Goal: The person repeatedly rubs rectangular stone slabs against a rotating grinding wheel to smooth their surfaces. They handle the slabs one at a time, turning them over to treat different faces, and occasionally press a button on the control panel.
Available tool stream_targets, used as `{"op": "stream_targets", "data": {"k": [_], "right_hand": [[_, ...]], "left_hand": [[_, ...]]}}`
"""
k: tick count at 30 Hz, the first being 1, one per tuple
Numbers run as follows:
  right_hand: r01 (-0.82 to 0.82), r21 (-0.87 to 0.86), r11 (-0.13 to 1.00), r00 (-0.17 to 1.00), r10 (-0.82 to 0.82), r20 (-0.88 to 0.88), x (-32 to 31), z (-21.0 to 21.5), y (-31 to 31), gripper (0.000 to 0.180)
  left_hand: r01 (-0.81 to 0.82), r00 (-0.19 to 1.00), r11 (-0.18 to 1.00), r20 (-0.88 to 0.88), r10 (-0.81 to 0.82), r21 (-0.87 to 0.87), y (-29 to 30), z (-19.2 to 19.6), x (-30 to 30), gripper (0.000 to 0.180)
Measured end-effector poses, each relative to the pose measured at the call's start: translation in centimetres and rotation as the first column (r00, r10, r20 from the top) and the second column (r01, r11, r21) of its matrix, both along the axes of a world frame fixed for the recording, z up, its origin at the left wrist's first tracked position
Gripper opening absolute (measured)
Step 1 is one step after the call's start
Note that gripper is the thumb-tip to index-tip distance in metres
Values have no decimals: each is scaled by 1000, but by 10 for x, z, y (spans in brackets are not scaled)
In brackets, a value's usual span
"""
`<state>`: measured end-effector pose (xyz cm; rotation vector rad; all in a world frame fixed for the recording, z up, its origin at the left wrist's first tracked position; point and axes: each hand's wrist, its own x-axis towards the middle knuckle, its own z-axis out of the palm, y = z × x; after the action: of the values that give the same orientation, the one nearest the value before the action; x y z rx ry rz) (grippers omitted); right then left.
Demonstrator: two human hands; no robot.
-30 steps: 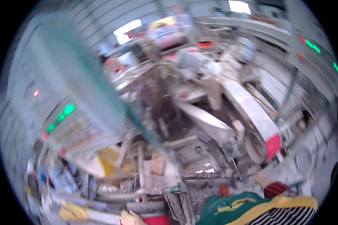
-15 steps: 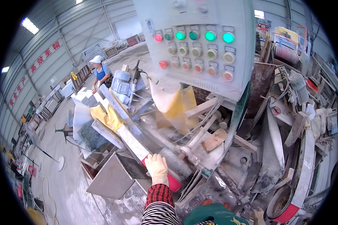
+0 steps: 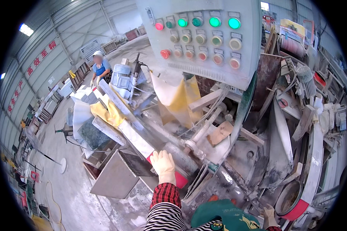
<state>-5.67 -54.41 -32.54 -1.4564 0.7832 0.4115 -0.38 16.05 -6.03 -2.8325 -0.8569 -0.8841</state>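
Left hand, yours, cream-gloved: laid over the red-ended near part of the left bar, fingers pointing forward along it; whether they clasp its edge or merely rest, you cannot tell from here. Right hand, gloved, at the lower edge, near the red-ended right bar; finger state and any contact cannot be told. Left bar, whereabouts: sloping up and away from you, yellow cloth draped across its farther stretch, grey cylinder alongside. Chief hazard, as judged: green lamps lit on the control box suggest live power; should the cylinder or the shaft be turning, a loose glove tip or your checked cuff could be drawn in. Motion cannot be told. Second: pale dust about the machine might let your palm slide off the bar toward the cylinder. Third: the cloth, merely draped by its look, could slip and snag. Fourth: the grey panel, tilted just left of your hand, could tip if knocked by your forearm. Fifth: your green apron, close to the machine, might catch on a projecting edge.
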Motion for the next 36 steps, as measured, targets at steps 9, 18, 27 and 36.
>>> {"op": "stream_targets", "data": {"k": [9,18,27,36], "right_hand": [[-49,-143,989,998,42,-53,-34,7,1,57],[-202,-289,936,961,246,126,-7,17,23,55],[-106,-72,992,994,104,-26,-9,35,35,53],[-197,-95,976,978,189,-90,-29,22,18,55]], "left_hand": [[-16,1000,999,16,15,44,-8,-1,-2,24],[-2,1000,999,4,2,43,-19,8,-3,20],[-2,997,987,73,-10,164,-24,1,-7,19],[23,998,995,61,-29,94,-34,3,-8,25]]}}
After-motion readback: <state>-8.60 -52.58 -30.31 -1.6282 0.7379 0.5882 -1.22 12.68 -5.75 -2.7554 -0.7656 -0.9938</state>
